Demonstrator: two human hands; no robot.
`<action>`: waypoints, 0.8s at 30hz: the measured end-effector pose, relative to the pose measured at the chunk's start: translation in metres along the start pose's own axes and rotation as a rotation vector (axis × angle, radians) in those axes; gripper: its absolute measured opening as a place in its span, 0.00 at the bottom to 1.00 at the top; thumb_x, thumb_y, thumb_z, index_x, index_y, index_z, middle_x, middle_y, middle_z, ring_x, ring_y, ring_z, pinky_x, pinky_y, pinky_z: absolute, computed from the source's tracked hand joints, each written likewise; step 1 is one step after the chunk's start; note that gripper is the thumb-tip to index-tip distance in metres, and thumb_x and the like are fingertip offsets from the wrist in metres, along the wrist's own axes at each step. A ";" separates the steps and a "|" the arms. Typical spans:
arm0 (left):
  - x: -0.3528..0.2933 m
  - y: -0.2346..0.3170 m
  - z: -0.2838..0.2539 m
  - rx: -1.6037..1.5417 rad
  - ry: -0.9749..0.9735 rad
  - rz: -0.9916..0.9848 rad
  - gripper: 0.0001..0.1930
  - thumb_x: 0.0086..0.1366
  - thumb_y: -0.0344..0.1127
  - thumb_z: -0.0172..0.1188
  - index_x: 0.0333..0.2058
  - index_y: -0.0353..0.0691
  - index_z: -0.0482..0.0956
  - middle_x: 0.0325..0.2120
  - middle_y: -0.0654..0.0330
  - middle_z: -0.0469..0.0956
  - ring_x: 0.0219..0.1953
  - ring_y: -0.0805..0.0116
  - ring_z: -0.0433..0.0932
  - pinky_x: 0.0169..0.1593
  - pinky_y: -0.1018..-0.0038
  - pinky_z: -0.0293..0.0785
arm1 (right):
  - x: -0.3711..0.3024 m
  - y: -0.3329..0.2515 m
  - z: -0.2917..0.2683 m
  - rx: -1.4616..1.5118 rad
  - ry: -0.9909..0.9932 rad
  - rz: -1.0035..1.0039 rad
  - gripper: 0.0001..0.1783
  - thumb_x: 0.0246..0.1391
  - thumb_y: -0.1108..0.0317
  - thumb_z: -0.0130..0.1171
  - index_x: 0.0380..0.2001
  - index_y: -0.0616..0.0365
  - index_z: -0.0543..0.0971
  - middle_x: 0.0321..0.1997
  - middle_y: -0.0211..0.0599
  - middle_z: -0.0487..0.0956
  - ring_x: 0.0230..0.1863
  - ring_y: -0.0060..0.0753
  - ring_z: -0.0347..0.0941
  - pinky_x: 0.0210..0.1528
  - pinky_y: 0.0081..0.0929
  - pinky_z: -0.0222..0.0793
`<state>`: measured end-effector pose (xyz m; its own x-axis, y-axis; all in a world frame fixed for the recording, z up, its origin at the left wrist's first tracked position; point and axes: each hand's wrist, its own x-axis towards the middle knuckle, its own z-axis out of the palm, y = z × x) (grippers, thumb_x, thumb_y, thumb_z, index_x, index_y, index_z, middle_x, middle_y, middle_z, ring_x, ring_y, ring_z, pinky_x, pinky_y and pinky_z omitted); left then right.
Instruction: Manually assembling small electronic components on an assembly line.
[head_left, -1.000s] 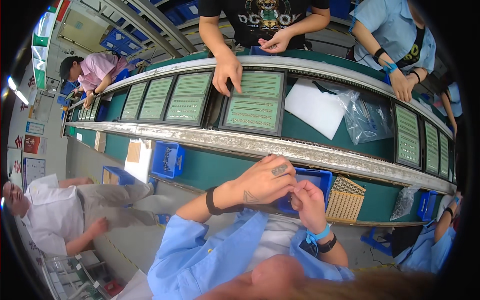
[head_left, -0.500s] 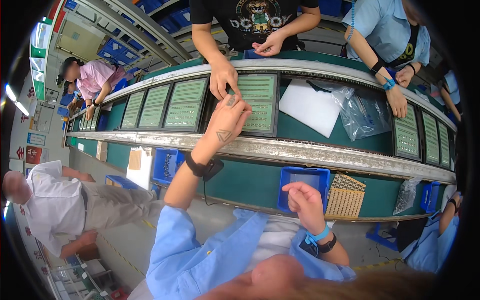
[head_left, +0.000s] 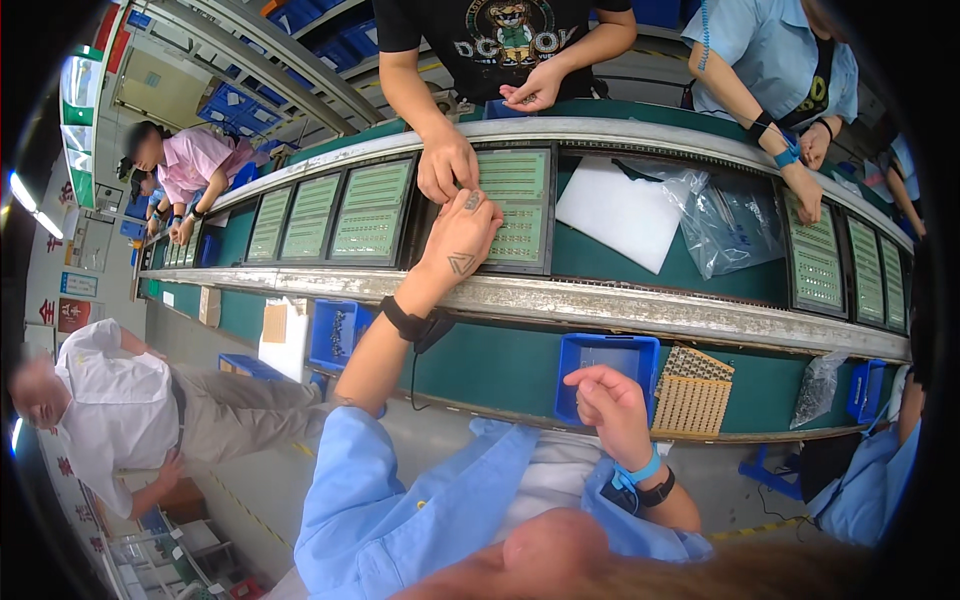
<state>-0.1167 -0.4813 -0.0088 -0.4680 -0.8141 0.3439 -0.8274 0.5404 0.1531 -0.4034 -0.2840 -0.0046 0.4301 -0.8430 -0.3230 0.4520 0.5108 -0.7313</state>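
My left hand [head_left: 461, 238] reaches over the rail to the left part of a green circuit board [head_left: 520, 190] in a dark frame. Its fingers are bent and pressed together, with the tips hidden, so what they hold cannot be made out. Touching or nearly touching it is the hand [head_left: 447, 165] of a person across the line. That person's other hand [head_left: 535, 88] is cupped around small parts. Above the near blue bin [head_left: 640, 350] hovers my right hand [head_left: 608, 402], fingers curled in and closed; any small thing inside is hidden.
More framed boards [head_left: 372, 210] line the track to the left and right. White foam [head_left: 620, 215] and a clear plastic bag [head_left: 730, 225] lie between rails. Nearer me are a tan tray of small parts [head_left: 692, 395] and a blue bin of parts [head_left: 340, 333]. Co-workers sit along both sides.
My left hand has shifted slightly to the right over the board, and the opposite person's hand stays beside it. My right hand is nearly still. At far right, a co-worker's hand has risen slightly.
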 end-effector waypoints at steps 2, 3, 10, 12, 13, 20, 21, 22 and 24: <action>0.001 0.004 -0.001 0.002 0.009 0.012 0.03 0.65 0.29 0.62 0.36 0.36 0.78 0.36 0.55 0.76 0.44 0.54 0.75 0.48 0.60 0.74 | 0.000 0.001 -0.001 0.006 -0.009 0.001 0.12 0.71 0.71 0.51 0.47 0.68 0.79 0.21 0.17 0.62 0.21 0.11 0.51 0.24 0.18 0.46; 0.001 0.005 -0.001 0.004 0.014 0.018 0.03 0.65 0.28 0.63 0.36 0.36 0.78 0.36 0.54 0.76 0.43 0.53 0.75 0.48 0.60 0.74 | 0.000 0.001 -0.001 0.006 -0.010 0.002 0.12 0.71 0.71 0.51 0.47 0.68 0.79 0.21 0.17 0.62 0.21 0.11 0.51 0.24 0.18 0.46; 0.000 0.007 -0.004 0.035 0.014 0.022 0.03 0.64 0.28 0.63 0.35 0.37 0.80 0.36 0.56 0.76 0.44 0.54 0.76 0.47 0.60 0.74 | 0.000 0.000 0.001 0.029 -0.008 0.011 0.11 0.70 0.72 0.51 0.47 0.68 0.79 0.21 0.17 0.62 0.21 0.11 0.51 0.24 0.18 0.45; -0.001 0.007 -0.006 0.037 0.019 0.025 0.03 0.64 0.28 0.63 0.35 0.37 0.80 0.36 0.56 0.76 0.44 0.54 0.76 0.46 0.60 0.74 | 0.000 0.001 -0.001 0.031 -0.021 0.009 0.12 0.71 0.71 0.51 0.49 0.68 0.78 0.22 0.18 0.62 0.22 0.12 0.51 0.24 0.19 0.46; -0.001 0.008 -0.008 0.033 0.021 0.021 0.03 0.64 0.27 0.63 0.36 0.37 0.81 0.36 0.57 0.76 0.44 0.54 0.76 0.46 0.60 0.74 | 0.000 0.002 -0.003 0.033 -0.034 0.008 0.14 0.72 0.69 0.50 0.50 0.68 0.78 0.22 0.20 0.62 0.22 0.14 0.51 0.25 0.19 0.47; -0.001 0.035 -0.047 -0.056 0.131 0.034 0.07 0.61 0.24 0.65 0.38 0.39 0.83 0.33 0.58 0.77 0.40 0.53 0.77 0.43 0.60 0.73 | 0.008 0.000 -0.001 0.320 0.000 -0.034 0.33 0.76 0.48 0.39 0.64 0.70 0.69 0.41 0.40 0.76 0.38 0.31 0.71 0.42 0.29 0.68; -0.006 0.048 -0.057 -0.103 0.176 0.052 0.08 0.59 0.23 0.65 0.38 0.40 0.83 0.33 0.59 0.77 0.39 0.54 0.77 0.42 0.61 0.73 | 0.011 -0.003 0.003 0.391 0.017 -0.018 0.38 0.75 0.43 0.35 0.67 0.70 0.66 0.49 0.46 0.77 0.46 0.37 0.74 0.50 0.33 0.70; -0.012 0.063 -0.063 -0.154 0.221 0.067 0.10 0.57 0.22 0.66 0.38 0.41 0.84 0.33 0.60 0.78 0.38 0.55 0.77 0.42 0.61 0.73 | 0.010 -0.005 0.005 0.460 0.038 -0.004 0.43 0.75 0.38 0.31 0.69 0.70 0.63 0.57 0.51 0.78 0.53 0.43 0.76 0.58 0.38 0.72; -0.025 0.097 -0.067 -0.246 0.142 0.137 0.11 0.55 0.23 0.68 0.37 0.42 0.84 0.33 0.62 0.78 0.38 0.57 0.77 0.41 0.62 0.73 | 0.011 -0.006 0.005 0.464 0.029 -0.008 0.45 0.74 0.36 0.29 0.70 0.70 0.62 0.61 0.52 0.75 0.59 0.44 0.73 0.64 0.40 0.67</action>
<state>-0.1646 -0.3938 0.0590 -0.5072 -0.7017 0.5004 -0.6515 0.6923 0.3104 -0.3972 -0.2960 -0.0006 0.4059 -0.8482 -0.3402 0.7600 0.5200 -0.3898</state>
